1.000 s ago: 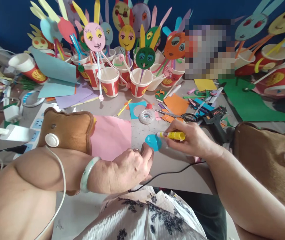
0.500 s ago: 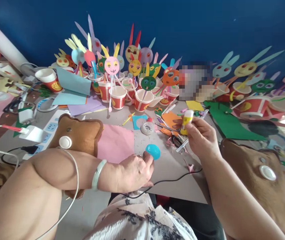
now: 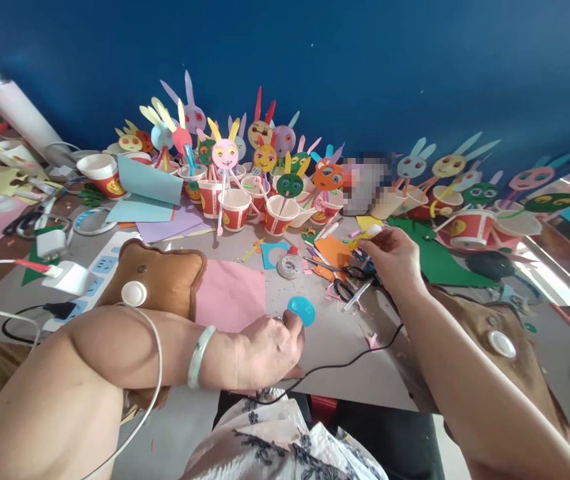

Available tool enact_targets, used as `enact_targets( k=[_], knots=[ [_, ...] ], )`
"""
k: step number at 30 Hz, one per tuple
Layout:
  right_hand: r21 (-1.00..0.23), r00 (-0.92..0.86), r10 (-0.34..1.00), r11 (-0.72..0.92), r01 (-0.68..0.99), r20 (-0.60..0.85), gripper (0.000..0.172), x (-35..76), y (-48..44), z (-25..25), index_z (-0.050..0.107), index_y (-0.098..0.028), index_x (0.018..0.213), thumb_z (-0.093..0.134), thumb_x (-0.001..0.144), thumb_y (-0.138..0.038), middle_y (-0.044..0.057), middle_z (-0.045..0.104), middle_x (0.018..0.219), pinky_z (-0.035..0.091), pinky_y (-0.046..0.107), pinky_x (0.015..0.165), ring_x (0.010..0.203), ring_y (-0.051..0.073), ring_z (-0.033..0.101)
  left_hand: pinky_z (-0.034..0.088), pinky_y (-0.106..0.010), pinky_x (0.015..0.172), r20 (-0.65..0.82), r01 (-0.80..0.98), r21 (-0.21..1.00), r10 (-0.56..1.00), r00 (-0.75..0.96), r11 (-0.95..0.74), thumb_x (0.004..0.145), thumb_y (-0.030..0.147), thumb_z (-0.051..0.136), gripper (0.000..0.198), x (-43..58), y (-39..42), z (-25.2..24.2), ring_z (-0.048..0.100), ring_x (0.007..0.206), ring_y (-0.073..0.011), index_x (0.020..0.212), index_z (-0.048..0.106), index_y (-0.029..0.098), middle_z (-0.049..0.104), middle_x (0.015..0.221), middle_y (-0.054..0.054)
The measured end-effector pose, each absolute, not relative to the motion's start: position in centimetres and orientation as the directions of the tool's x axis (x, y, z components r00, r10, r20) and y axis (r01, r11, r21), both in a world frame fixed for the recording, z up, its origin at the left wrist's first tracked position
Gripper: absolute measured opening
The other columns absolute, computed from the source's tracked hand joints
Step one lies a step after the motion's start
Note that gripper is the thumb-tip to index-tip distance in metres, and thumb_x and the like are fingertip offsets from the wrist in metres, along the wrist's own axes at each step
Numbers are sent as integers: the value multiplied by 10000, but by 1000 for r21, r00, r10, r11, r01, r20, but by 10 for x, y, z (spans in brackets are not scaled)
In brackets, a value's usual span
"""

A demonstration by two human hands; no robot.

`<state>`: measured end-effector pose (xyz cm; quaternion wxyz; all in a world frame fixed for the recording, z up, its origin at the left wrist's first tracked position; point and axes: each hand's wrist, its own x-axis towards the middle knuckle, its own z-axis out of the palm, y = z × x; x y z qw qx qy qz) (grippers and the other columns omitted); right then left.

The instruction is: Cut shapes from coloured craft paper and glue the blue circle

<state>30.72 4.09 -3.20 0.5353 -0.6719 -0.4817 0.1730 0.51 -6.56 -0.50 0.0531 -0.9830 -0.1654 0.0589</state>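
Observation:
With my left hand (image 3: 269, 350) low over the grey table, I pinch the near edge of a blue paper circle (image 3: 301, 311) between thumb and finger. Out to the right, my right hand (image 3: 395, 257) is closed around a yellow glue stick (image 3: 366, 235) with a white end, tipped and mostly covered by my fingers. Below that hand lie scissors (image 3: 347, 290) among paper scraps. A roll of clear tape (image 3: 289, 266) sits beyond the circle, beside a blue paper square (image 3: 273, 255) with a round cut-out.
Red-and-white paper cups (image 3: 281, 217) holding paper rabbit heads stand along the blue wall. Brown padded cushions (image 3: 165, 280) lie under each forearm. Pink paper (image 3: 229, 293), green paper (image 3: 437, 257) and a power strip (image 3: 105, 265) are around. A black cable (image 3: 345, 365) crosses the near table.
The glue stick, upright and raised before, is now tilted and lower in my right hand, farther back over the scraps. My left hand keeps its pinch on the blue circle. The view has shifted slightly.

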Motion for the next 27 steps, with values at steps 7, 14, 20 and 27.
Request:
enact_targets(
  k=[7, 14, 20, 27],
  knots=[
    [-766, 459, 841, -86, 637, 287, 201, 319, 90, -47, 614, -212, 754, 742, 606, -258, -3, 655, 679, 451, 314, 621, 636, 176, 581, 488, -287, 528, -116, 368, -98, 378, 918, -925, 941, 507, 567, 587, 10, -68, -23, 684, 721, -217, 1273, 581, 23, 544, 1279, -333],
    [-672, 404, 856, -92, 734, 324, 482, 317, 90, -50, 543, -214, 1055, 742, 621, -277, 8, 676, 775, 508, 390, 691, 736, 250, 650, 483, -284, 517, -147, 361, -100, 372, 916, -927, 870, 411, 664, 588, 12, -68, -25, 686, 727, -233, 1287, 566, 9, 540, 1252, -330],
    [-477, 159, 781, 194, 857, 603, 217, 279, 56, -27, 585, -289, 951, 703, 770, -313, 85, 693, 983, 482, 474, 857, 1000, 320, 605, 441, -279, 458, -41, 378, -126, 385, 922, -917, 1011, 508, 402, 561, 8, -68, -17, 667, 669, -211, 1167, 644, 27, 596, 1130, -260],
    [-382, -384, 867, 488, 784, 319, 174, 193, 52, -21, 727, -215, 957, 577, 908, -289, 62, 737, 828, 459, 302, 621, 660, 189, 648, 426, -282, 453, -12, 410, -93, 413, 911, -907, 990, 570, 448, 661, 12, -69, -32, 672, 681, -224, 1223, 615, -25, 612, 1164, -303]
  ],
)
